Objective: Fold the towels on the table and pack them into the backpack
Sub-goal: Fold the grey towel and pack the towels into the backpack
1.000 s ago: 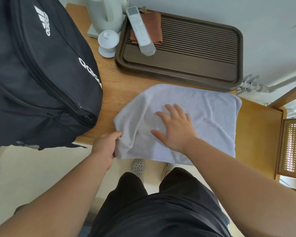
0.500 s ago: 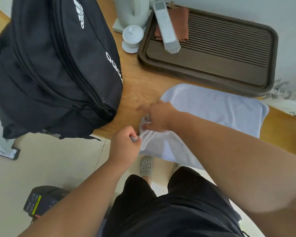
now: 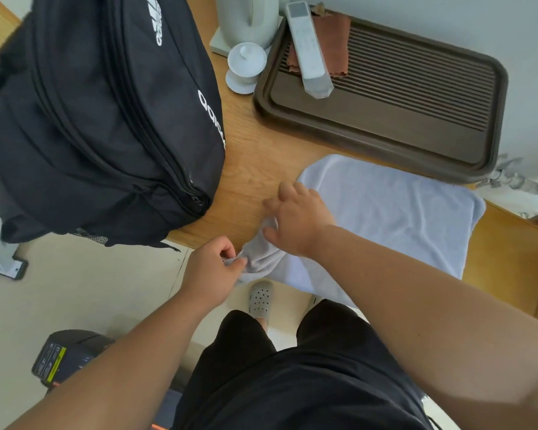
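Left hand [image 3: 213, 268] pinches towel [image 3: 385, 218] corner at table [image 3: 255, 162] edge; right hand [image 3: 295, 221] pinches bunched fabric just beside.

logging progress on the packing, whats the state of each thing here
towel, flat on the table, near left corner bunched and raised
left hand, pinches that corner
right hand, grips the towel's left edge
backpack, on the table, visible zips closed
white lidded cup, lid on
remote control, lying across the brown cloth on the tea tray
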The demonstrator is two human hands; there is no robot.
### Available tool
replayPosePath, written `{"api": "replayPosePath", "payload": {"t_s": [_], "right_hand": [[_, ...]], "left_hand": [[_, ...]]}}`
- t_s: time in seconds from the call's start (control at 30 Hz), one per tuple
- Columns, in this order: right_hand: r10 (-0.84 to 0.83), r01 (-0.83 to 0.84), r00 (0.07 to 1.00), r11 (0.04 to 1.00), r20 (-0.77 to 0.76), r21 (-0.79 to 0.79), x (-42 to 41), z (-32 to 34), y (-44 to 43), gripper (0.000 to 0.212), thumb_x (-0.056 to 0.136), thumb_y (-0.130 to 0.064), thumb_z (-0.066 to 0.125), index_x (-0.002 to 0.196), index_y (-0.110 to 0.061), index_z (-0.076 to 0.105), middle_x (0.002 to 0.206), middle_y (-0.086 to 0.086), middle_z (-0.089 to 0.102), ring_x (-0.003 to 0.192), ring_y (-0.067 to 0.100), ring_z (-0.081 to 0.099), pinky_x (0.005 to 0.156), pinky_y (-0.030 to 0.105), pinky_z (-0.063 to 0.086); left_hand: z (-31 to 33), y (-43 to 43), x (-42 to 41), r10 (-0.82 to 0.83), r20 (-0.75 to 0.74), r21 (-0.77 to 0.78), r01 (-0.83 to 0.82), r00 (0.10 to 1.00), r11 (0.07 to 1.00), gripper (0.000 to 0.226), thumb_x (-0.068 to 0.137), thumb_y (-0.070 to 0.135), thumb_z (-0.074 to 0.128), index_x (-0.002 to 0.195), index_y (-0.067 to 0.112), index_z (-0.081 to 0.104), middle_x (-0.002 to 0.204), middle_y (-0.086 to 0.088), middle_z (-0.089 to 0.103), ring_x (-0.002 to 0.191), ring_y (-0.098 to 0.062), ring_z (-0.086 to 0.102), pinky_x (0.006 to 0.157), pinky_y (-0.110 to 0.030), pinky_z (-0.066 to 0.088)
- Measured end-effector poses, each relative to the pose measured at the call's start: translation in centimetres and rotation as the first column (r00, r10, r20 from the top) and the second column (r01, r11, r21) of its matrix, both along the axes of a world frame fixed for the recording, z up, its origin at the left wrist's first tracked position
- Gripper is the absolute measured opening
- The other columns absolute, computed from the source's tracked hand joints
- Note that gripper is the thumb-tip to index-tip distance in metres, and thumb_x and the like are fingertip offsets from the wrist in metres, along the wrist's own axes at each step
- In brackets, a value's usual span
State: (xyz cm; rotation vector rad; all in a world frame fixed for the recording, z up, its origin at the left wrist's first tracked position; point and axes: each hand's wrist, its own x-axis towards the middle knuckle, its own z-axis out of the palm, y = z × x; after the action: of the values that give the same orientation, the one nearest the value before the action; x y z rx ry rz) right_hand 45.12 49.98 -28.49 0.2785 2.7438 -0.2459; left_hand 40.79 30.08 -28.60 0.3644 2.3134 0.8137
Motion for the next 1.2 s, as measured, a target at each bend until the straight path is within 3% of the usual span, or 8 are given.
{"api": "replayPosePath", "payload": {"t_s": [0.2,0.4,0.5,0.57,0.77,0.9,1.03,1.2], "right_hand": [[0.252,-0.256,0.966,0.965,0.059,0.061,-1.7,-0.7,-0.9,0.025,0.092,-0.027,0.052,0.112,-0.035,0.065,0.126,-0.006,0.050,0.111,0.023,0.042,0.091,0.034,0.037],[0.079,-0.125,0.977,0.965,-0.199,-0.230,-2.1,2.9,0.0,0.009,0.092,-0.026,0.061,0.099,-0.022,0.056,0.103,-0.002,0.054,0.086,0.020,0.050,0.075,0.035,0.046],[0.026,-0.061,0.994,0.939,-0.106,-0.338,-0.9,4.0,1.0,0.011,0.098,-0.030,0.055,0.106,-0.022,0.057,0.102,-0.001,0.047,0.077,0.021,0.053,0.065,0.033,0.042],[0.057,-0.033,0.995,0.963,0.084,-0.268,-0.1,4.4,1.4,0.026,0.102,-0.038,0.043,0.105,-0.023,0.064,0.102,-0.001,0.049,0.082,0.024,0.056,0.069,0.035,0.044],[-0.246,0.270,0.897,0.963,0.368,-0.015,1.0,3.0,0.8,0.047,0.100,-0.054,0.042,0.075,-0.018,0.059,0.078,0.002,0.061,0.071,0.020,0.058,0.062,0.034,0.048],[-0.315,0.291,0.911,0.948,0.266,0.128,0.9,1.7,0.3,0.027,0.092,-0.041,0.058,0.081,-0.017,0.052,0.086,-0.001,0.057,0.069,0.019,0.055,0.056,0.032,0.042],[-0.256,0.259,0.961,0.966,0.106,-0.019,0.5,0.5,0.1,0.030,0.088,-0.025,0.062,0.114,-0.017,0.051,0.106,0.004,0.054,0.096,0.028,0.058,0.064,0.036,0.041],[-0.397,0.396,0.916,0.883,0.050,-0.253,-0.3,0.8,0.4,0.007,0.093,-0.025,0.053,0.098,-0.019,0.053,0.088,0.000,0.058,0.083,0.025,0.058,0.063,0.032,0.042]], "left_hand": [[0.6,-1.4,-0.7,-0.020,-0.017,0.054,0.021,1.000,0.998,0.020,0.082,0.006,0.067,0.073,0.013,0.050,0.064,0.001,0.047,0.057,-0.012,0.038,0.055,-0.030,0.036],[1.6,-0.6,-1.3,-0.062,0.094,0.022,0.060,0.994,0.998,0.042,0.084,0.011,0.064,0.114,0.035,0.048,0.086,-0.001,0.059,0.073,-0.018,0.056,0.059,-0.027,0.043],[1.8,0.0,-1.3,-0.121,0.052,0.050,0.118,0.991,0.992,0.006,0.084,0.010,0.057,0.080,0.012,0.054,0.066,0.002,0.048,0.061,-0.019,0.040,0.056,-0.032,0.032],[2.1,0.4,-1.1,-0.140,0.074,0.104,0.132,0.987,0.986,0.023,0.085,0.010,0.056,0.067,0.008,0.041,0.059,0.003,0.035,0.059,-0.015,0.028,0.056,-0.034,0.025],[1.9,1.3,-0.1,-0.310,0.139,0.107,0.297,0.940,0.949,0.020,0.088,0.017,0.066,0.071,0.025,0.061,0.062,0.010,0.055,0.055,-0.005,0.042,0.052,-0.022,0.036],[1.6,1.4,0.6,-0.352,0.164,0.092,0.341,0.922,0.936,0.016,0.090,0.013,0.064,0.077,0.023,0.064,0.065,0.009,0.055,0.056,-0.006,0.043,0.054,-0.023,0.037],[1.5,1.3,1.0,-0.358,0.183,0.086,0.348,0.916,0.934,0.015,0.090,0.011,0.064,0.077,0.019,0.063,0.065,0.008,0.054,0.056,-0.006,0.042,0.056,-0.024,0.038],[1.9,1.0,0.9,-0.345,0.174,0.064,0.339,0.922,0.939,0.025,0.088,0.010,0.063,0.067,0.022,0.053,0.061,0.009,0.045,0.055,-0.008,0.038,0.055,-0.026,0.034]]}}
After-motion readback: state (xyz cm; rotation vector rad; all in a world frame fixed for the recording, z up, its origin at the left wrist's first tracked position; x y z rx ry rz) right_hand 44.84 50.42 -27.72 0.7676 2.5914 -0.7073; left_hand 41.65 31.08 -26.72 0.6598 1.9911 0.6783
